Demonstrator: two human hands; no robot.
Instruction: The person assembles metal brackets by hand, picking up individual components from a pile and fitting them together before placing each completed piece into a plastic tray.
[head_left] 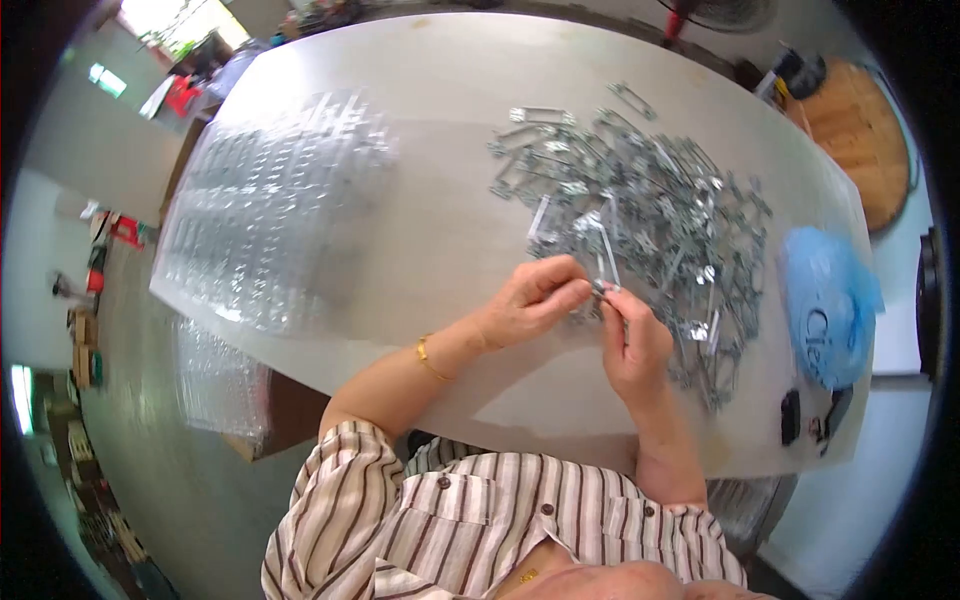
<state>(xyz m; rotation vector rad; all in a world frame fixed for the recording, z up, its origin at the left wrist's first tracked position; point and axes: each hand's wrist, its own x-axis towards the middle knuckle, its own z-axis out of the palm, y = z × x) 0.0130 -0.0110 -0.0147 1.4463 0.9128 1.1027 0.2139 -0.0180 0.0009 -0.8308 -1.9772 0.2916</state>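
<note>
Over the pale counter point(440, 90), near the lower left edge of a loose pile of metal pieces point(650, 210), holds a small metal part point(599, 289) between two hands. Pinches from the left with the left grip point(540, 300), thumb and forefinger pressed together at the part. Pinches from the right with the right grip point(638, 345), thumb and forefinger closed on the same spot. Seems to hold one piece like those in the pile, though too small and too covered by fingers to be sure. Has other metal pieces lying just beyond the fingertips, tangled at many angles, some long and narrow, some catching the light.

Wears a gold bracelet point(424, 352) on the left wrist and a striped shirt point(500, 500). Leans close to the near edge of the counter, both forearms reaching inward over it.

On the left part of the counter, well apart from the pile, has clear ridged plastic point(270, 210) spread out flat. Below the counter's left edge, has more clear plastic point(215, 380) beside a brown box point(290, 410). On the right, beyond the pile, has a blue plastic bag point(830, 305) with dark lettering, and just below it a small black object point(790, 418).
</note>
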